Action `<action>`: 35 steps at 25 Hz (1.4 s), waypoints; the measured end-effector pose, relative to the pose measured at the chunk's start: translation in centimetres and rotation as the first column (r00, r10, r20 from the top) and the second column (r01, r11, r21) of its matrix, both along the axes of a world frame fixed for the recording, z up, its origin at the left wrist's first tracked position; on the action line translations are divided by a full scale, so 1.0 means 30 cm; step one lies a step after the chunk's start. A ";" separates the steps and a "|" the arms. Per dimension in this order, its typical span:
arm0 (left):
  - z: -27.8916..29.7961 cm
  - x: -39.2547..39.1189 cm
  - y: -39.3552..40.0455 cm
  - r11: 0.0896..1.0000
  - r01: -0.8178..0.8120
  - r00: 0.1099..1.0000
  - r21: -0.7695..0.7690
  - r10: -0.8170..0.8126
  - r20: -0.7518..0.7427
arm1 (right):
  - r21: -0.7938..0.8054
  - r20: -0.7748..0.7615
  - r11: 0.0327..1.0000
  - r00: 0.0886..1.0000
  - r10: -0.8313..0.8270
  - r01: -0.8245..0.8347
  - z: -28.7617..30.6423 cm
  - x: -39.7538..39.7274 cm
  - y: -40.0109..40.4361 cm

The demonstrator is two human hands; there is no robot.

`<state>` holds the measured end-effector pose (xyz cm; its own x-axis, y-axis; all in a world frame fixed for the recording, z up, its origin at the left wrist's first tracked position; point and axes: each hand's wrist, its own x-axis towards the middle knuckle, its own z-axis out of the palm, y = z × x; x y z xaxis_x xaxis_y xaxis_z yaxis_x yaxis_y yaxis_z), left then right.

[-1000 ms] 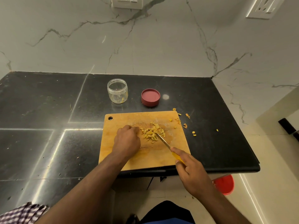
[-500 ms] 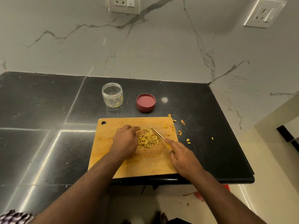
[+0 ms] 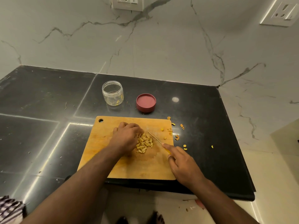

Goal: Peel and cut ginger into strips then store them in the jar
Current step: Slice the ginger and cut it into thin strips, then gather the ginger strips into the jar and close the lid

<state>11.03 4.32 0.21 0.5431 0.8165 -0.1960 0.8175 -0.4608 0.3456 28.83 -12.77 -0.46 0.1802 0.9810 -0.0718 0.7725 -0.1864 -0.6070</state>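
Note:
A pile of pale yellow ginger strips [image 3: 144, 143] lies in the middle of the wooden cutting board [image 3: 116, 167]. My left hand [image 3: 126, 137] is cupped against the pile's left side, fingers curled and touching the strips. My right hand [image 3: 182, 162] grips a yellow-handled knife [image 3: 156, 138], forefinger along its back; the thin blade lies just right of the pile. The clear jar [image 3: 113, 92] stands open behind the board with a few bits at its bottom. Its pink lid [image 3: 146, 102] rests to the right of the jar.
Ginger peels [image 3: 177, 137] are scattered on the board's right edge and the black counter [image 3: 40, 126] beside it. The counter's front edge runs just under the board. A marble wall rises behind. A checkered cloth [image 3: 9, 209] shows at the bottom left.
The knife has moved in from the right toward the ginger pile, and the pile is now gathered tighter between blade and left hand. The camera has tilted downward.

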 end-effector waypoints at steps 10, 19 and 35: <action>0.025 0.013 -0.033 0.973 -0.123 0.924 -0.194 0.183 0.336 | -0.059 -0.675 0.989 0.725 -0.138 0.133 0.019 0.022 0.002; -0.029 -0.032 -0.020 0.964 -0.262 0.906 -0.046 0.262 0.332 | 0.064 -0.067 0.997 0.997 -0.046 0.051 -0.025 0.092 -0.038; -0.060 -0.097 -0.083 0.938 -0.330 0.835 -0.107 0.343 0.431 | 0.069 0.373 0.998 0.927 -0.036 0.010 -0.058 0.060 -0.009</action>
